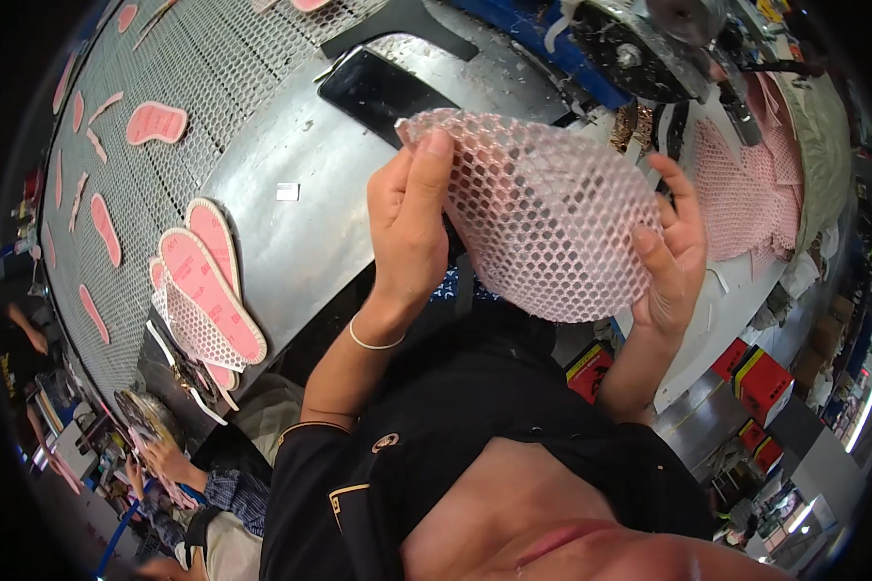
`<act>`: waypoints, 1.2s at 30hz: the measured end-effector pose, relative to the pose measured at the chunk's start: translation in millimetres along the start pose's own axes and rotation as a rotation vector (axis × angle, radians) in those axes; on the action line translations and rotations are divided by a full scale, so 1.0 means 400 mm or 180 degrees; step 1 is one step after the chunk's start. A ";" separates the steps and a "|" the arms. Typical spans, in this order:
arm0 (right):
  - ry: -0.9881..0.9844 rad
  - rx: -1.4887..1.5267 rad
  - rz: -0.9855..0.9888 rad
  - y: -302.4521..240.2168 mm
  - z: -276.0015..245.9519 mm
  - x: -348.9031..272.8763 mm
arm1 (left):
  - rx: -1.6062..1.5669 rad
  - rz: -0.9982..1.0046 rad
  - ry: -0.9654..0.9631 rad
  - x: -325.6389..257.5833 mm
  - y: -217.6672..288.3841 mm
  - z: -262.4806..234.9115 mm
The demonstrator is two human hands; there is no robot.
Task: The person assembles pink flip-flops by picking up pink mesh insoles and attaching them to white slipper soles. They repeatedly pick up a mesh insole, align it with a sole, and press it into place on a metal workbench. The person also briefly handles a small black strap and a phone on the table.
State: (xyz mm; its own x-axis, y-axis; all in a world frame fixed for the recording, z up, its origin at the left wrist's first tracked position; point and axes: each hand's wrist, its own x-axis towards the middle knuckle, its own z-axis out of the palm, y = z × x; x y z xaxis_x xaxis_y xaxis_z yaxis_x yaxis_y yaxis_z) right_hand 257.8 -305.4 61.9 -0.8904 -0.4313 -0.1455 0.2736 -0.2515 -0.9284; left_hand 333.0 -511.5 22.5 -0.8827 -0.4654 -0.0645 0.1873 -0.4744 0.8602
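Note:
A pink honeycomb mesh piece, curved and partly see-through, is stretched between my hands above the metal table edge. My left hand pinches its upper left corner between thumb and fingers. At the other side my right hand grips the right edge, thumb in front and some fingers raised behind. Just beyond the mesh a black phone lies on the metal surface, partly covered by the piece. More pink mesh pieces are heaped at the right, near my right hand.
Pink insoles are spread over a wire-mesh conveyor at left. Several stacked pink soles lie at the metal surface's left end. A machine stands at the upper right. Red boxes sit lower right; another person works lower left.

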 end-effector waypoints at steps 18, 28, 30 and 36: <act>-0.0066 0.1642 0.0878 0.056 -0.117 -0.102 | 0.0480 0.0922 -0.0126 0.079 -0.003 0.201; 0.0872 0.0980 0.0086 0.034 -0.046 -0.101 | 0.0354 0.0646 -0.0351 0.063 0.019 0.224; 0.1045 0.0620 -0.0286 0.034 -0.067 -0.110 | 0.0344 0.0565 -0.0475 0.066 0.029 0.236; 0.1605 -0.0099 -0.1178 0.010 -0.039 -0.134 | 0.0991 0.0539 -0.0519 0.097 0.016 0.251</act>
State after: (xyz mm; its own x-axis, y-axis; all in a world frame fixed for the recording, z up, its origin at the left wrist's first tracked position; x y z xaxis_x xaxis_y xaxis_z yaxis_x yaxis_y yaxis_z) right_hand 301.1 -269.6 60.5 -0.9883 0.1434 0.0513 -0.0899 -0.2773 -0.9566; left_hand 256.5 -457.5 76.3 -0.9121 -0.3809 0.1514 0.2186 -0.1397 0.9658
